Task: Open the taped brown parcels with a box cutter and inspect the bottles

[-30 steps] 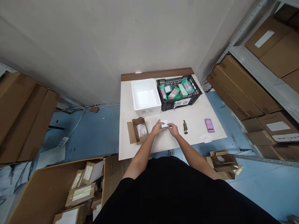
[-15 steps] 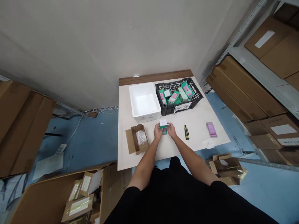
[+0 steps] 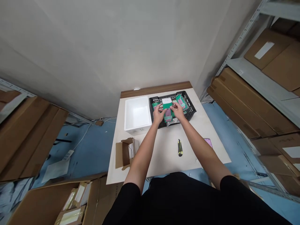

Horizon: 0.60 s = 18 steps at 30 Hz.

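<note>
Both my hands hold one small green and pink box with a white top (image 3: 167, 107), raised over the near side of the black plastic crate (image 3: 191, 110). My left hand (image 3: 158, 113) grips its left side and my right hand (image 3: 178, 111) its right side, fingers curled round it. Several more green and pink boxes (image 3: 182, 101) lie inside the crate. A white foam box (image 3: 137, 114) stands open just left of the crate.
On the white table (image 3: 164, 156) lie a black and yellow utility knife (image 3: 179, 147), a pink item (image 3: 208, 142) by my right forearm and an opened brown carton (image 3: 125, 152) at the left edge. Cardboard boxes fill shelves (image 3: 255, 78) on the right and the floor on the left.
Both hands lifted the small box from the table's middle and carried it forward over the black crate. My head tilted up and closer.
</note>
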### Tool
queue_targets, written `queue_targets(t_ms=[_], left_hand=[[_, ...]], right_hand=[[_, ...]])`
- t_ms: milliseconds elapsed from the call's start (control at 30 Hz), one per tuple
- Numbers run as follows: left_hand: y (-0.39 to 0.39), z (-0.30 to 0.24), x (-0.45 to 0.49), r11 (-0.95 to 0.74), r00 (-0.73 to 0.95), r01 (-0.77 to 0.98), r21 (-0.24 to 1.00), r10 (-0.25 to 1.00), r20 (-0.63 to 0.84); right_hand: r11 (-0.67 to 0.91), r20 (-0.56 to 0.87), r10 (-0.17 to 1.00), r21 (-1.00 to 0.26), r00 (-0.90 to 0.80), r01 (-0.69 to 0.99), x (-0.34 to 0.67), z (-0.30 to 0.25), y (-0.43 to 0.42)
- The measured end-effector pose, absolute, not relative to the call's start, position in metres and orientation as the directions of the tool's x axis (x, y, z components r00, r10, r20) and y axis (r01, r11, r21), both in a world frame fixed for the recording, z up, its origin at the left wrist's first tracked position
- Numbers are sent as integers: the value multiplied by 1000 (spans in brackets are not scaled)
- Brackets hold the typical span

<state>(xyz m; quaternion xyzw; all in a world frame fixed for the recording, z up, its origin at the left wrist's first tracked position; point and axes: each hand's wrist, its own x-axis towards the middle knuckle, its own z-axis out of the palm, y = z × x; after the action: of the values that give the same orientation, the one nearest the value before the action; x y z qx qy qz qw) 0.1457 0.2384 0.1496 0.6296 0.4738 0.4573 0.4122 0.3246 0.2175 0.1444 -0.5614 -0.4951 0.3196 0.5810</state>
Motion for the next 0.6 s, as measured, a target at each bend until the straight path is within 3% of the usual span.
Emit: queue_targets(t_ms=[167, 300, 433, 600], left_hand=[[288, 195, 171, -213, 112, 356, 910, 976, 185], [284, 203, 149, -263, 88, 348, 900, 965, 248], [258, 196, 108, -290, 120, 299, 909, 957, 265], [210, 182, 22, -210, 18, 300, 931, 976, 215]], right_hand=[[163, 279, 872, -940, 401, 300, 379, 186, 263], [173, 312, 843, -929, 438, 328, 383, 186, 258], [265, 364, 878, -910, 311, 319, 334, 175, 234], [322, 353, 932, -907, 75, 271, 224, 168, 191]])
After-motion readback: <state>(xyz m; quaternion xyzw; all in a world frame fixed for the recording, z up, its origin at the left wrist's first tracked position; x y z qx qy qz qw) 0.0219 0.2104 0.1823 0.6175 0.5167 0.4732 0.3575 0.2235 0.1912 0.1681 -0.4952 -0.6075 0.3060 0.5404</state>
